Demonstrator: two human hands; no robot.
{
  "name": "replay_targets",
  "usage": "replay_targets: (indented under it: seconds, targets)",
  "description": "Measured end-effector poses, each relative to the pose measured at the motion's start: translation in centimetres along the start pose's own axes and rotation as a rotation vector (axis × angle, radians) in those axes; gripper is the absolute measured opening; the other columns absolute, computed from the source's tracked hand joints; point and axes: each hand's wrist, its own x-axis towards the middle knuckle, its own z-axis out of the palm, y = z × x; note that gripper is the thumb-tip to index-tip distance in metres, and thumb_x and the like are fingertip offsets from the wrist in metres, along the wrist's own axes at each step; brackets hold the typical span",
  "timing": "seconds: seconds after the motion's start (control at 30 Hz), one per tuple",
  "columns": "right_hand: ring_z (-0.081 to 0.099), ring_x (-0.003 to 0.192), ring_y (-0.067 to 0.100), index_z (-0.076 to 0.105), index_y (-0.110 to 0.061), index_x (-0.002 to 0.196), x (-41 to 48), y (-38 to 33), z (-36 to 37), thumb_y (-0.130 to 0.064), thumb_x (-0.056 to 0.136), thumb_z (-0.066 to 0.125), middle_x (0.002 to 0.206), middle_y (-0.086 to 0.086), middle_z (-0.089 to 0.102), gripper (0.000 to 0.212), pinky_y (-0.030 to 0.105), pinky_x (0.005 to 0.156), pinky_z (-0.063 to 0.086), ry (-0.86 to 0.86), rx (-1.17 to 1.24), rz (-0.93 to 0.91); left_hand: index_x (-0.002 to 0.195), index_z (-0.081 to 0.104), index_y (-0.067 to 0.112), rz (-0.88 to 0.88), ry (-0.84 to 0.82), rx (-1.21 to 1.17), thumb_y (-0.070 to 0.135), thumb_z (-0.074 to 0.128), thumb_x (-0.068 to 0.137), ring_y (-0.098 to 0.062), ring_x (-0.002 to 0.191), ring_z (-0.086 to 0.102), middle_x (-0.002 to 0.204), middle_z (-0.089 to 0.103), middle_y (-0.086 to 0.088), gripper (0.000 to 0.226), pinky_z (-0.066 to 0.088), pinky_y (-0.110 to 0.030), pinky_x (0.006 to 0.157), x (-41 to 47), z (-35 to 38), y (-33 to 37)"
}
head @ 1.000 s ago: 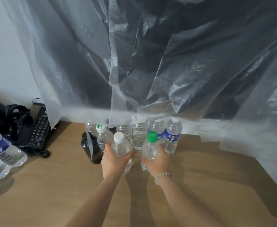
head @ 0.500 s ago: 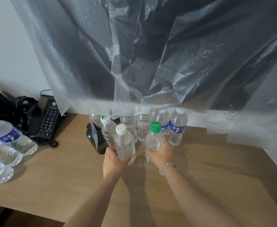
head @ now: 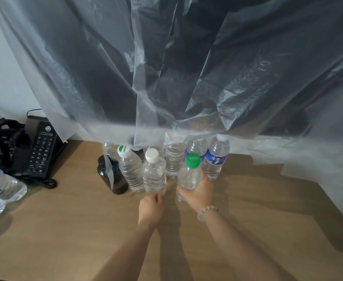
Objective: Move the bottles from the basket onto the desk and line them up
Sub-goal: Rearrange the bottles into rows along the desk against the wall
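A crumpled translucent plastic sheet (head: 207,67) hangs across most of the view, dark behind it (what it covers cannot be told). At the left a black telephone (head: 42,151) lies keypad up by a tangle of black cords (head: 2,138), against a pale wall (head: 2,74).

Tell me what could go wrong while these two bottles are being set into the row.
1. The left hand holds the white-capped clear plastic bottle only at its base; it may tip into the crowded back-row bottles.
2. The hanging translucent plastic sheet drapes over that row; the right hand, gripping the green-capped clear bottle, might snag it.
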Motion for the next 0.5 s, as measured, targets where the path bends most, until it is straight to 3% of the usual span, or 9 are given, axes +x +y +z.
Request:
replay_targets:
  seconds: [0.37, 0.43, 0.5]
  targets:
    - [0.060, 0.093, 0.012, 0.052, -0.016, 0.126, -0.4, -0.5, -0.3, -0.014, 0.060, 0.082, 0.106, -0.002, 0.064, 0.073, 0.007, 0.071, 0.035, 0.004, 0.004, 0.009, 0.082, 0.064, 0.000, 0.085, -0.002, 0.027, 0.017, 0.046, 0.095, -0.037, 0.087, 0.059, 0.088, 0.066, -0.021, 0.028, 0.038, -0.036, 0.070, 1.0, 0.6, -0.9]
    - [0.060, 0.097, 0.013, 0.051, -0.018, 0.128, -0.4, -0.5, -0.3, -0.018, 0.060, 0.083, 0.108, -0.003, 0.063, 0.075, 0.010, 0.074, 0.036, 0.004, -0.022, 0.008, 0.083, 0.063, 0.001, 0.102, -0.028, 0.063, 0.020, 0.046, 0.095, -0.035, 0.087, 0.059, 0.089, 0.066, -0.018, 0.028, 0.037, -0.034, 0.068, 0.9, 0.1, -1.1]
    - [0.062, 0.100, 0.018, 0.048, -0.023, 0.131, -0.5, -0.5, -0.5, -0.028, 0.060, 0.082, 0.110, -0.003, 0.065, 0.079, 0.018, 0.077, 0.042, 0.003, -0.098, 0.010, 0.092, 0.064, 0.006, 0.134, -0.038, 0.199, 0.027, 0.046, 0.095, -0.030, 0.097, 0.056, 0.100, 0.063, -0.012, 0.028, 0.043, -0.034, 0.077, 1.0, -0.7, -2.0]
